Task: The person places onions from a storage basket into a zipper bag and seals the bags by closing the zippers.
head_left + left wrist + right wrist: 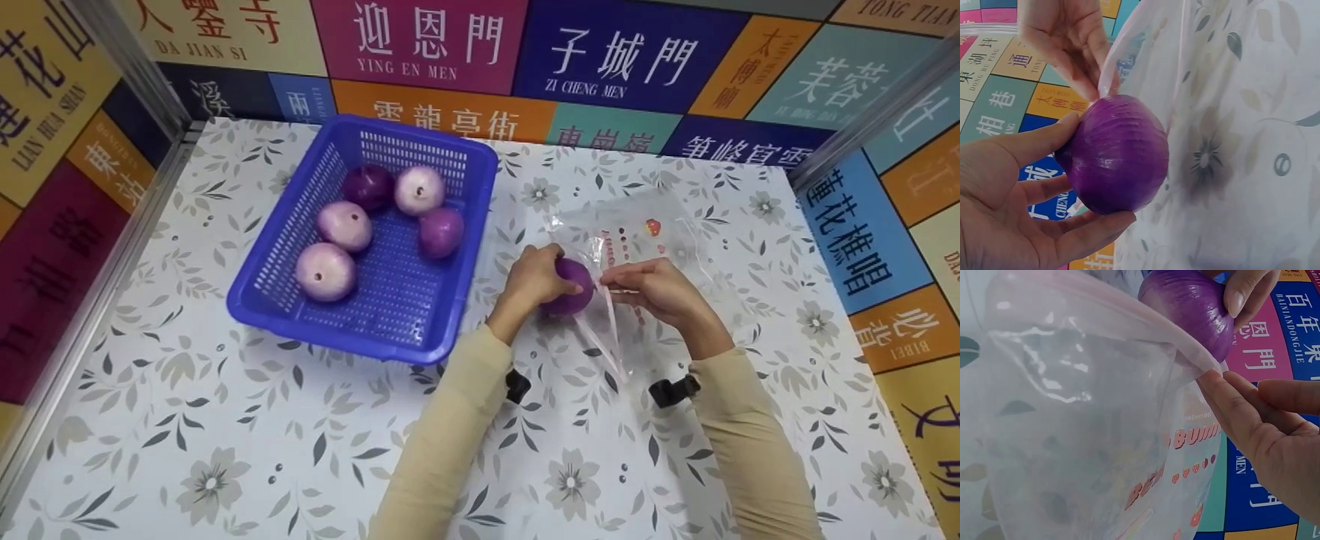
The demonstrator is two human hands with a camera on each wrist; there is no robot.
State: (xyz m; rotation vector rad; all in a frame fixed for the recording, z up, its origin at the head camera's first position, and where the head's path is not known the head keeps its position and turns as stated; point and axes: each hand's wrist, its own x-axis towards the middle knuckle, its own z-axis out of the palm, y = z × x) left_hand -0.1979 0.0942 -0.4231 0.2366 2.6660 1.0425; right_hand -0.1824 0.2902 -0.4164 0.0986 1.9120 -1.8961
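My left hand [534, 279] grips a purple onion [1120, 154], thumb on one side and fingers curled round the other. The onion is right at the pink-edged mouth of a clear plastic bag [1084, 410] printed with red lettering and small strawberries. On the bag's other side, my right hand [1275, 427] has its fingers stretched out, fingertips touching the pink rim [1196, 354]. The bag's mouth stands spread at that rim, and its body [675, 232] lies back over the table.
To the left stands a blue plastic basket [472, 202] with several onions in it, some pale, some deep purple. A flower-patterned cloth [225, 420] covers the table. Panels with printed place names [435, 45] wall the back and sides.
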